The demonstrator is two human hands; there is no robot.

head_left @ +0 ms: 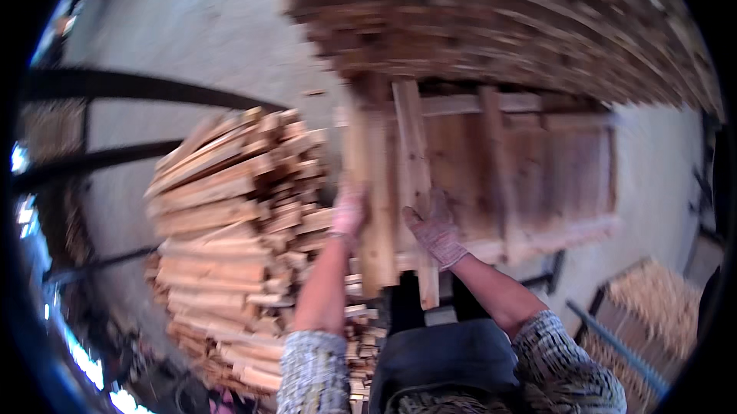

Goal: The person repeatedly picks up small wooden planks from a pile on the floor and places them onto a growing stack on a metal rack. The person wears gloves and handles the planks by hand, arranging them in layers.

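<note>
Both my hands wear pale, pinkish work gloves. My left hand (349, 213) grips the left edge of a wide wooden board (376, 222), though motion smears its fingers. Just right of that board lies a narrow wooden slat (413, 149), its near end sticking out towards me. My right hand (439, 236) rests at the slat's right side, thumb and fingers apart. Beneath is a low wooden frame (537, 241) with crosspieces and a brown panel (461, 161) inside it.
A big heap of short cut timber (215, 222) stands on my left. Stacked boards (491, 23) rise at the far side. Dark bars (146, 86) cross at far left. Near right are a pale wood pile (652, 299) and a blue-grey metal bar (622, 349).
</note>
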